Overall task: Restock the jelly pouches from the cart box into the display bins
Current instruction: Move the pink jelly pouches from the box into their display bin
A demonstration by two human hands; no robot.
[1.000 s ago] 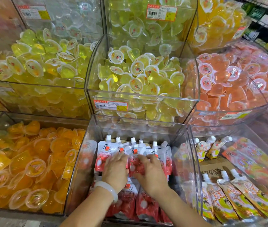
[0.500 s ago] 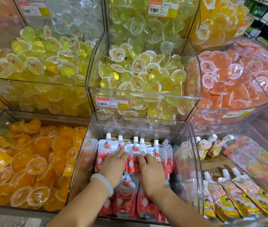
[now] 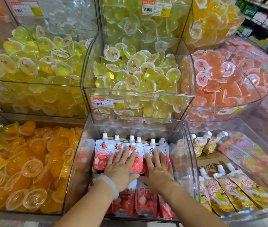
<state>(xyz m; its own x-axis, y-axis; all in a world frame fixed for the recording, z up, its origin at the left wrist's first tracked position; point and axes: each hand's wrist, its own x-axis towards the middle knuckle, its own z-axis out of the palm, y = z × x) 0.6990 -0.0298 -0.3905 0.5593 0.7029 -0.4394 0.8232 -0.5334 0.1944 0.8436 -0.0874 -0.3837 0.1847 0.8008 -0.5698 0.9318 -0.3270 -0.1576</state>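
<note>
Both forearms are cut off at the lower edge, and pouch print blurs. The clear middle bin (image 3: 177,128) holds red jelly pouches (image 3: 102,154) in rows. The left hand (image 3: 121,167) and right hand (image 3: 158,169) press flat on the back row, each grip spread, fingers straight, clasping nothing.

Place: a shop's sweets display is showing here.
Bins: clear acrylic tiered bins (image 3: 138,95) are holding loose goods in bulk.
Stock: yellow-green sealed jelly cups (image 3: 134,69), orange jelly cups (image 3: 31,163) and pink-orange jelly cups (image 3: 225,74) are filling them by flavour.
Labels: an orange-edged barcoded price tag (image 3: 107,103) is sticking to a bin front.
Background: packed retail shelves (image 3: 261,15) are standing at top right.
</note>
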